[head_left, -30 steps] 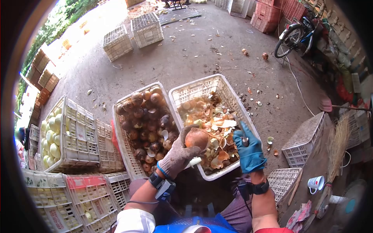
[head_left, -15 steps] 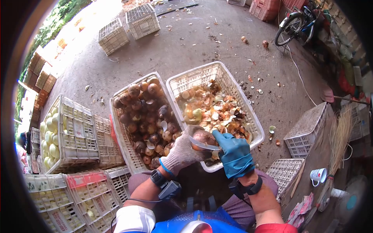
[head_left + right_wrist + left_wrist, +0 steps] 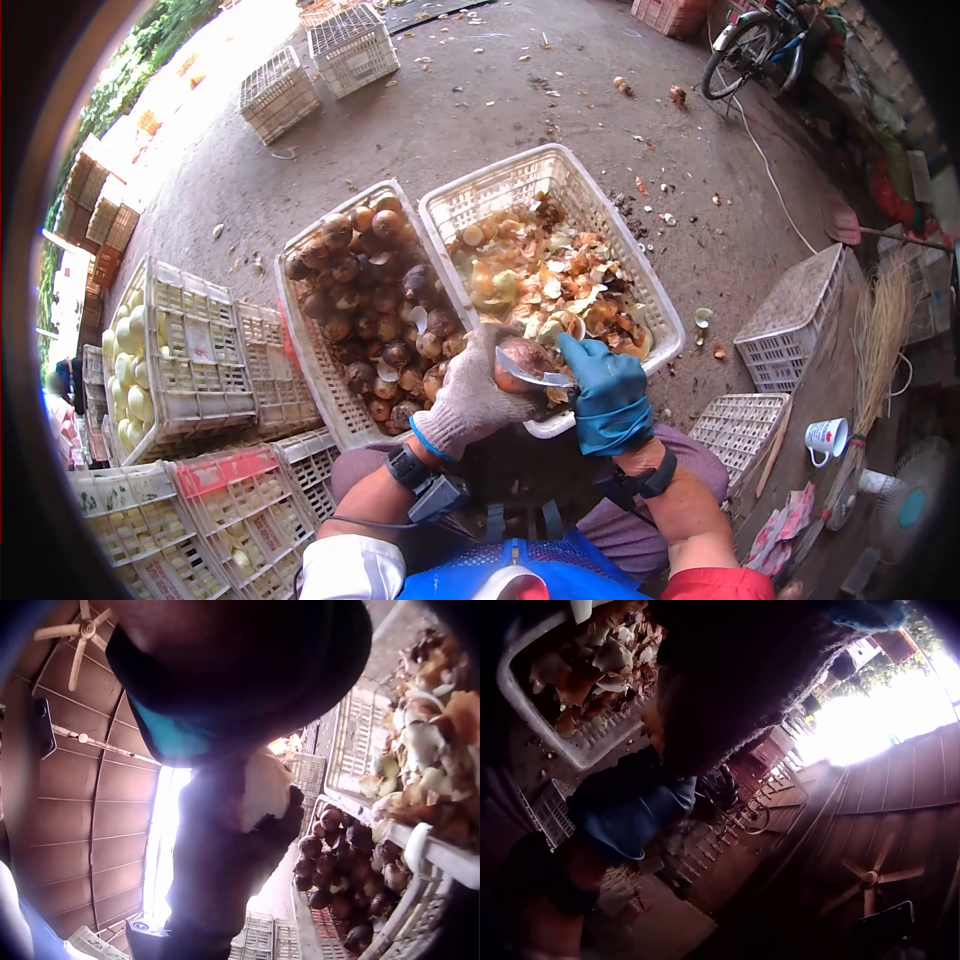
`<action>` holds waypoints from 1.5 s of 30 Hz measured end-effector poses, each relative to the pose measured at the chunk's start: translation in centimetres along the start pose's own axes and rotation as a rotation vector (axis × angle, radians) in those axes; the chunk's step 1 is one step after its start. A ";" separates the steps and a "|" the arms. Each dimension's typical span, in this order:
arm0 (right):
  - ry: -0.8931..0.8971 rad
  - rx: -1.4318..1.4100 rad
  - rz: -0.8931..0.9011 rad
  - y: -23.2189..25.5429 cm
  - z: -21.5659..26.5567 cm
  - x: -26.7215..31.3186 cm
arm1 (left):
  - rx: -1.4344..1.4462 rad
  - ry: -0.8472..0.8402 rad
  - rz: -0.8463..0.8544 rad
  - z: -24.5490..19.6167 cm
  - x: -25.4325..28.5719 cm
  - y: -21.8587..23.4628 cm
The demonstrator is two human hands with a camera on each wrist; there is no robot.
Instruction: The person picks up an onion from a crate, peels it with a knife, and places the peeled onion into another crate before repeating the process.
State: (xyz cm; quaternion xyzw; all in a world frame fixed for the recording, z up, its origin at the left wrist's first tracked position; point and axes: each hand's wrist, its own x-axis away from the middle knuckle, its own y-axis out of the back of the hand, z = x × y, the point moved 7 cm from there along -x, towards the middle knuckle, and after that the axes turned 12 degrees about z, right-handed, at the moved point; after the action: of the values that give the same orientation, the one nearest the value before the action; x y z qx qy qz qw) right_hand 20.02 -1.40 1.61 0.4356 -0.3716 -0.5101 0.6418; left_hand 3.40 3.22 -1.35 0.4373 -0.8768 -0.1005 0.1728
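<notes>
In the head view my left hand [image 3: 470, 395], in a pale knit glove, grips a brown-skinned onion [image 3: 518, 358]. My right hand [image 3: 607, 390], in a blue rubber glove, holds a knife whose curved blade [image 3: 545, 378] lies across the near side of the onion. Both hands are over the near end of the crate of peelings [image 3: 675, 310]. Beside it on the left stands a crate [image 3: 290, 330] full of unpeeled onions [image 3: 375, 290]. In the right wrist view a pale, bare surface of the onion [image 3: 264, 791] shows; dark shadow hides the fingers.
Crates of pale peeled onions [image 3: 135, 350] stand at the left. Two upturned crates [image 3: 355, 50] sit farther off on the floor. To the right are another crate [image 3: 790, 320], a mug [image 3: 825, 440], a straw broom [image 3: 880, 310] and a fan [image 3: 910, 505].
My right hand has come left and down from over the peelings to the onion, bringing the knife against it. My left hand has moved slightly, still gripping the onion.
</notes>
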 end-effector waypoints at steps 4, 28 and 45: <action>0.045 -0.018 -0.063 -0.4 -0.4 0.0 | -0.062 0.014 -0.020 -0.9 0.5 -0.3; -0.234 -1.045 0.183 -5.9 -1.8 0.1 | 0.168 -0.078 -0.187 0.6 -0.3 3.4; -0.047 -0.473 -0.058 -1.3 -0.7 -1.4 | 0.702 -0.138 -0.201 1.7 -0.7 3.3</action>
State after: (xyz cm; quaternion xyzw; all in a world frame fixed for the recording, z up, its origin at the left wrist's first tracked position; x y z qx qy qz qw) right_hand 19.95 -0.01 0.10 0.2717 -0.2439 -0.6112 0.7023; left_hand 0.72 5.78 -2.02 0.5460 -0.8202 0.1605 -0.0579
